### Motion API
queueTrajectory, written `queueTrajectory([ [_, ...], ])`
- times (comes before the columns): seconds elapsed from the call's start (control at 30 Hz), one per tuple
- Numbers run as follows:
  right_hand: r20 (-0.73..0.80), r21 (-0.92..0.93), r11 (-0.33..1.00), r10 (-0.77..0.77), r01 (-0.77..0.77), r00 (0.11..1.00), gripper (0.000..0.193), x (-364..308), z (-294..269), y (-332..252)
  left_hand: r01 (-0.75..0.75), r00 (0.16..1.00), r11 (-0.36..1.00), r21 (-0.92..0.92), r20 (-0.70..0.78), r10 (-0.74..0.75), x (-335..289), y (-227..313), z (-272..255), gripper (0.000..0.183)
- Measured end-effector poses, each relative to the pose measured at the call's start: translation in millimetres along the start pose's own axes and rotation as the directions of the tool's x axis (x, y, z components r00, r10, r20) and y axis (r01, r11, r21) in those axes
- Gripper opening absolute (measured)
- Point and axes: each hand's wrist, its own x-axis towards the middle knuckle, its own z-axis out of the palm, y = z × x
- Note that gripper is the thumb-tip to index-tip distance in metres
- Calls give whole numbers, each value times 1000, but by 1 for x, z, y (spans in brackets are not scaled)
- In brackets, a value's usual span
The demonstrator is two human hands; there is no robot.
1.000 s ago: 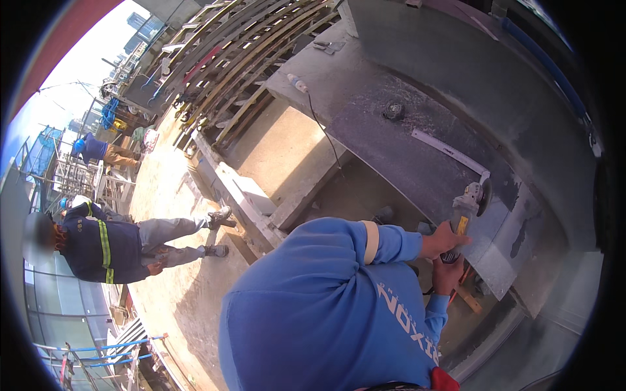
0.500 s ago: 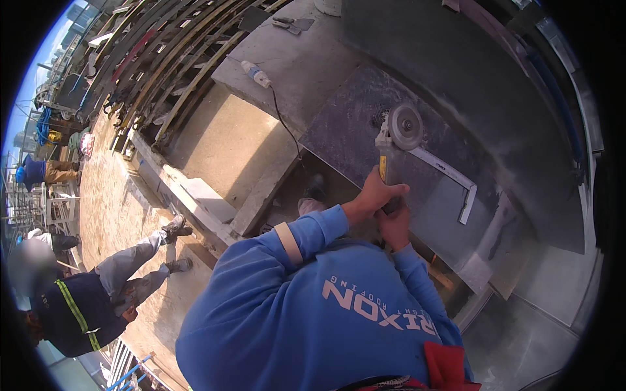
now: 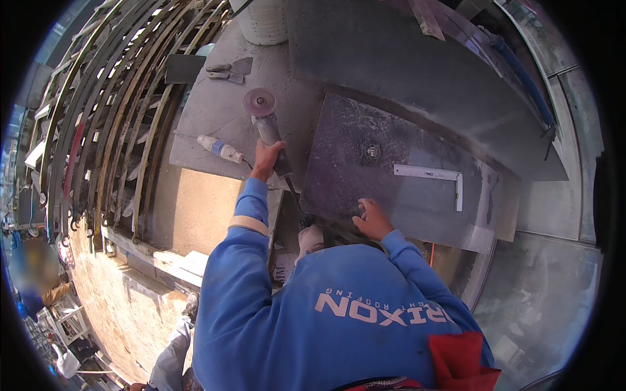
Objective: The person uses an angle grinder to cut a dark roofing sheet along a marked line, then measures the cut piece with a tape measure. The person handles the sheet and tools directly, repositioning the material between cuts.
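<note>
My left hand [image 3: 265, 159] is wrapped round the body of an angle grinder [image 3: 267, 130], its round disc pointing away from me over the grey concrete ledge. The grinder's cable drops toward the gap by the slab. My right hand [image 3: 373, 220] is empty, with loosely bent fingers apart, above the near edge of a dark stone slab [image 3: 336, 156]. On the slab lies a metal try square [image 3: 427, 173], one leg turned toward me. A white and blue cable connector [image 3: 220, 148] rests on the ledge left of my left hand.
Trowels [image 3: 229, 69] lie on the ledge [image 3: 195, 111] near a white bucket [image 3: 263, 23]. Stacked long bars [image 3: 120, 104] stand at the left. A dark upright panel [image 3: 417, 78] runs behind the slab. Another person's leg [image 3: 171, 352] shows at lower left.
The grinder has moved left from above the slab to above the ledge. My right hand has let go of it; my left hand keeps hold. The whole view has turned.
</note>
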Motion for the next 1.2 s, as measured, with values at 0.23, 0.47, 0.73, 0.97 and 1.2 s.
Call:
queueTrajectory([
  [0.23, -213, -202, 967, 110, -154, 971, 51, -51, 4, 104, -22, 992, 974, 227, -115, 50, 61, -37, -23, 57],
  [0.47, -308, 192, 896, 443, -401, 842, 45, -101, 49, 110, -239, 933, 675, 698, -27, 358, 59, -52, -38, 70],
  [0.73, -385, 120, 894, 443, -432, 810, 49, -131, 59, 152, -143, 902, 436, 889, -64, 426, 44, -63, -39, 74],
  [0.97, -499, 184, 832, 538, -524, 679, 42, -157, 42, 184, -37, 871, 310, 950, -121, 476, 33, -61, -22, 73],
  [1.2, -565, 437, 672, 722, -598, 398, 43, -208, 12, 256, -110, 840, 283, 953, -63, 539, -32, -50, 42, 67],
])
